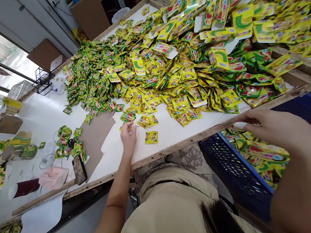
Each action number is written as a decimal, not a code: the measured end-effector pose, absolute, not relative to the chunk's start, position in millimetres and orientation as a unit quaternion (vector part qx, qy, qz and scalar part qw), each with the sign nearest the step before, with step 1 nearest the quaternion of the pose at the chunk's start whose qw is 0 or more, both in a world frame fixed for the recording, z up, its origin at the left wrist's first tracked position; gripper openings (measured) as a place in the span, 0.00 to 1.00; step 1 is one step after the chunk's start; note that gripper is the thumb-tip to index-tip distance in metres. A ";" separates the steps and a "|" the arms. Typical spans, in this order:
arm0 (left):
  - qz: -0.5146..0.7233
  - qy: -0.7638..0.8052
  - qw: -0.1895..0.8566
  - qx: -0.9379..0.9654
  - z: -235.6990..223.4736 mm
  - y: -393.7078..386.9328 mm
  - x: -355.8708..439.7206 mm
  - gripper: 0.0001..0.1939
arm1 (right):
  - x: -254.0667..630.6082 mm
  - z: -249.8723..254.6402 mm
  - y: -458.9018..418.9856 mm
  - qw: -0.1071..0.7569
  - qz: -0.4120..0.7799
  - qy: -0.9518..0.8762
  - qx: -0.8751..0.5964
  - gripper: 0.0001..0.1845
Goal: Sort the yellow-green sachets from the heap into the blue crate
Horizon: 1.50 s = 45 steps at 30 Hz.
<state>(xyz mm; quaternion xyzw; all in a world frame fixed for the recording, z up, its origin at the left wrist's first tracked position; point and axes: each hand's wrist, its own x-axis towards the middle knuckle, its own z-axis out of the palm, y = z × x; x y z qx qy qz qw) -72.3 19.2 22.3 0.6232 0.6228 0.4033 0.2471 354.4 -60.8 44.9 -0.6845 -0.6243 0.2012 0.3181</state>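
- The green packets (pixel 128 115) lay on the white tabletop just past the left hand (pixel 128 135), within easy reach, probably because the heap's near edge ended there.
- The left hand's fingers were curled narrowly together; whether they pinched a packet, the view was too small to tell.
- A lone yellow packet (pixel 151 137) lay flat nearer the wooden rim (pixel 161 153), apart from the heap and so easy to single out.
- The right hand (pixel 286 129) hung at the rim, thumb forward; its other fingers were mostly hidden, so its hold could not be told.
- Below it, the blue crate (pixel 220 161) held more packets, seemingly placed there to be close to the table edge.
- Beyond, the heap (pixel 156 72) spread deep across the table, the raised rim apparently helping contain it.
- Leftward, a phone (pixel 79 170) rested partly on a cardboard sheet (pixel 98 131).
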 end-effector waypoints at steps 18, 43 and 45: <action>0.463 0.642 0.261 0.552 24.2 59.0 -85.4 0.13 | 140.3 -4.5 46.7 0.278 0.280 -0.682 -0.616 0.14; 0.554 0.498 0.503 0.438 43.4 -5.6 14.3 0.14 | 128.7 37.1 -2.6 0.493 0.534 -0.487 -0.484 0.12; 0.555 0.494 0.510 0.434 45.3 -3.4 11.2 0.14 | 133.5 39.3 -3.2 0.478 0.534 -0.502 -0.484 0.13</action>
